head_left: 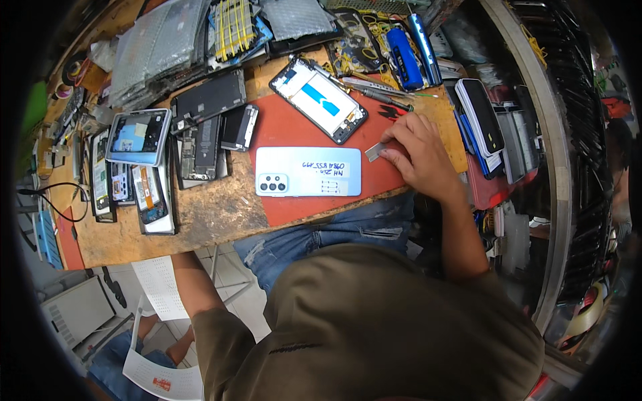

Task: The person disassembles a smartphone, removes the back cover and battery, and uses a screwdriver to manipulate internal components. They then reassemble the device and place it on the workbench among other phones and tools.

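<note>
On the red mat (284, 214) a pale blue phone (294, 157) lies back side up, its triple camera at the left end and handwriting on a clear strip across its back. My right hand (422, 152) is closed just right of it, pinching a small flat metal piece (374, 152) between thumb and fingers. Beyond the blue phone lies an opened phone (318, 100), slanted, with a white inside, a blue middle and frame parts exposed. My left forearm (195, 284) passes under the table's front edge, which hides the hand.
Several dismantled phones and a dark screen panel (210, 97) crowd the table's left. Bubble-wrapped panels (157, 50) are stacked at the back. A blue cylinder (404, 59), screwdrivers (384, 98) and tweezers lie back right. Phones (481, 117) stand at the right edge; a white chair (164, 371) is lower left.
</note>
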`<action>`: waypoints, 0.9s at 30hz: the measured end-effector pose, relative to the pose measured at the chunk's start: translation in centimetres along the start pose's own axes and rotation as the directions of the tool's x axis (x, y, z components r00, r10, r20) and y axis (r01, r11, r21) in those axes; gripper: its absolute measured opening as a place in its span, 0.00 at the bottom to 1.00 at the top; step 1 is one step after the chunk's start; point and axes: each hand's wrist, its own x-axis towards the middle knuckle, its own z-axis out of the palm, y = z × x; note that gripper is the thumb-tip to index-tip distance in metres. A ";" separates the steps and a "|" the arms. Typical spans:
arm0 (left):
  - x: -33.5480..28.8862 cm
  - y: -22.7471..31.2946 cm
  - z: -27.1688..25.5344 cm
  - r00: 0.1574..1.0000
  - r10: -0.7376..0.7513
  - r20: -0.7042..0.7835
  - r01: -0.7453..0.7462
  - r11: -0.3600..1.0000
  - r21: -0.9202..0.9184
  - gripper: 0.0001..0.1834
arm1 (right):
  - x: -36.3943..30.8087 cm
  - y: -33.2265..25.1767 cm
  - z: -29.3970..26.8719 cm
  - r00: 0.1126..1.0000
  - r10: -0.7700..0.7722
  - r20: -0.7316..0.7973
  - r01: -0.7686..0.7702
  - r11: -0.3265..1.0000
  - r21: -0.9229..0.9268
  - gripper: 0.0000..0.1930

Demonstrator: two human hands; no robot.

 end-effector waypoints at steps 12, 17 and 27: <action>-17.7 -0.5 -0.4 0.776 -0.143 0.614 -0.387 0.661 0.643 0.24 | 1.3 1.4 -1.1 0.990 0.138 -0.040 -0.132 0.984 0.123 0.09; -28.7 10.6 3.2 0.273 -0.139 0.952 -0.423 0.871 0.249 0.11 | 0.8 0.4 0.2 0.888 0.258 -0.380 -0.211 0.964 0.161 0.04; -21.9 26.7 15.4 0.023 0.226 0.974 -0.937 0.344 -0.058 0.40 | -1.1 -4.4 3.6 0.992 -0.089 -0.094 0.107 0.972 0.208 0.55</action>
